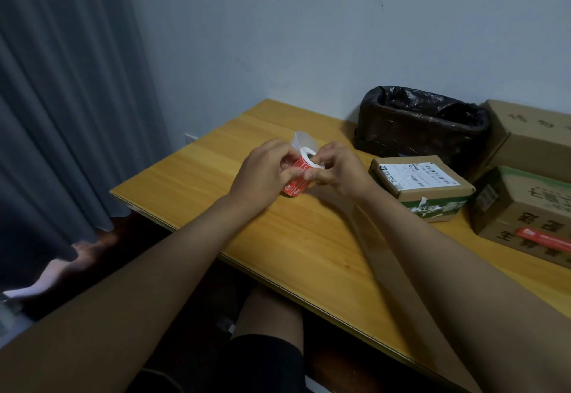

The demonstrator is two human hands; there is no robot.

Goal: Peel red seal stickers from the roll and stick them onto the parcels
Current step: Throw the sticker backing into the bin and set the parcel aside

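Two bare hands meet over the middle of the yellow wooden worktop (309, 253). Between them is the roll of red seal stickers (301, 173). It sits just above the wood, and I cannot tell if its bottom edge touches.

The left hand (265, 173) has its fingers curled round the left side of the roll. Its thumb and fingertips press on the red part, so this grip is pinching the roll. The right hand (338, 167) is curled too. Its thumb and first finger are pressed together on the edge of a sticker, right at the white core of the roll. A strip of white backing paper (304, 141) curls up behind the roll, away from the person.

To the right, near the right wrist, a small cardboard parcel (421, 187) lies flat on the worktop. It has a white shipping label on top and torn green tape on its front. Further right stands a bigger brown box (522, 216) with dark printed letters. A red sticker strip (543, 239) is on its top. Behind it is another brown box (531, 136).

At the back, by the wall, sits a bin with a black plastic bag (420, 120) in it. A grey curtain (61, 99) hangs on the left.
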